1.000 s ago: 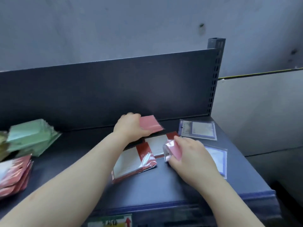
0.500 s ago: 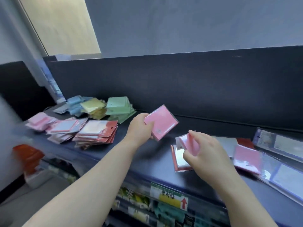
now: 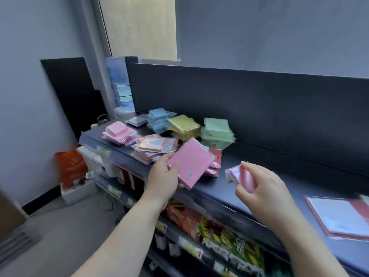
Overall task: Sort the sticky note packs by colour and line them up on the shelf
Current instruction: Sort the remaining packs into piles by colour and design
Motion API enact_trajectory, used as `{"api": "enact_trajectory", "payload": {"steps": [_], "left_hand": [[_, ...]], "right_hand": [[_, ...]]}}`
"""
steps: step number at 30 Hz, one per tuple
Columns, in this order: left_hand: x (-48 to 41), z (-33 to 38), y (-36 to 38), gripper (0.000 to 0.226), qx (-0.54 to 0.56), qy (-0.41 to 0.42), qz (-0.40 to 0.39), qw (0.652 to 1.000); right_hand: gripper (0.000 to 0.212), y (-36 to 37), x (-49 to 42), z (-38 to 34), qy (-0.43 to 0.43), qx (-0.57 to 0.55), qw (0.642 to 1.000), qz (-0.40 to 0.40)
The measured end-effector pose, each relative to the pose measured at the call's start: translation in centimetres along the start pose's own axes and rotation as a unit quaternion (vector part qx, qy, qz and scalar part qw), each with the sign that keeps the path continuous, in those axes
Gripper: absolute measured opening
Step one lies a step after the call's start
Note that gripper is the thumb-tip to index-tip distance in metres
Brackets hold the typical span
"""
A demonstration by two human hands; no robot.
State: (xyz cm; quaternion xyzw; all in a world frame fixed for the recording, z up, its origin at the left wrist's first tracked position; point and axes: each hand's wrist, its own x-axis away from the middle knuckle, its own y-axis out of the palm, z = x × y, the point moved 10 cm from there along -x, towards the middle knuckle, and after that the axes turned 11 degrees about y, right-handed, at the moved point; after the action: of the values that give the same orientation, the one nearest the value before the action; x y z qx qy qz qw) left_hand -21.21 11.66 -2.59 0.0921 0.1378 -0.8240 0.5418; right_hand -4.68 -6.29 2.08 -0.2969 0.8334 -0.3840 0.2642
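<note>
Head view has swung left; left hand (image 3: pixel 162 177) grips large pink pack (image 3: pixel 192 162), right hand (image 3: pixel 265 188) pinches small pink pack (image 3: pixel 244 177).

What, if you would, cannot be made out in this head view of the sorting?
Head view: the round sticker on the large pink pack in the left hand is too small to read.
Head view: the small pink pack is partly hidden inside the right hand.
Head view: the red-edged pack is cut off by the right edge.
Head view: the lower-shelf goods are blurred, print unreadable.
</note>
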Motion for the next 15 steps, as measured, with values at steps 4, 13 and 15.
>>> {"api": "enact_trajectory", "payload": {"steps": [4, 13, 15], "left_hand": [[-2.1, -1.7, -9.4, 0.020, 0.019, 0.004, 0.048, 0.999], [-5.4, -6.5, -23.9, 0.019, 0.030, -0.024, 0.107, 0.994], [-5.9, -7.5, -26.2, 0.019, 0.031, -0.026, 0.121, 0.992]], "right_hand": [[0.051, 5.1, -0.5, -7.8, -0.030, -0.002, 0.999, -0.014], [0.057, 14.3, -2.2, -20.6, -0.078, -0.004, 0.996, -0.052], [0.057, 15.7, -3.0, -22.3, -0.084, -0.005, 0.995, -0.056]]}}
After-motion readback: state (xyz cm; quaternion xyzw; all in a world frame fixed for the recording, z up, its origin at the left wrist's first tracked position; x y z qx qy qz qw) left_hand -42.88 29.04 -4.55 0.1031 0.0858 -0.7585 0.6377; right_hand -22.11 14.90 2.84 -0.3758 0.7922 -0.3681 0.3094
